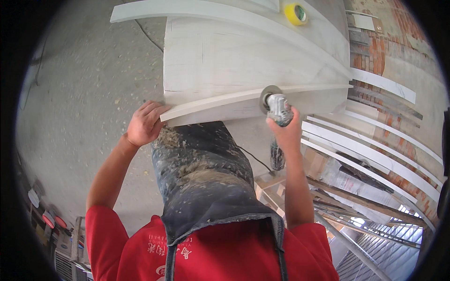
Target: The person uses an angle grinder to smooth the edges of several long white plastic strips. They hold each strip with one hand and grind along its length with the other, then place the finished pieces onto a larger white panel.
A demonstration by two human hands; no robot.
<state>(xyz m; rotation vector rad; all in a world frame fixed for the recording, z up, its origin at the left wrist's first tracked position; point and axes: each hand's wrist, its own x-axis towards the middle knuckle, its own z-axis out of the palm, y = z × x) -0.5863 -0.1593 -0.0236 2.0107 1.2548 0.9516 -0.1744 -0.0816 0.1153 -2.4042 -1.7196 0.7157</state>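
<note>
A white strip [215,100] lies at twelve o'clock across a pale slab [211,51]; toward ten, the left hand [145,124] touches the strip's end, how tightly closed I cannot tell; toward two, the right hand [287,131] wraps an angle grinder [280,108], disc [271,89] overlapping the strip; a yellow tape roll [294,13] sits at one o'clock.

1. White strip [213,100]: long and narrow, lying crosswise from left to right, its left end lower in view than its right.
2. Angle grinder [280,111]: silvery head, dark body, its round grey disc [271,88] at the strip's middle stretch; whether they touch is unclear.
</note>
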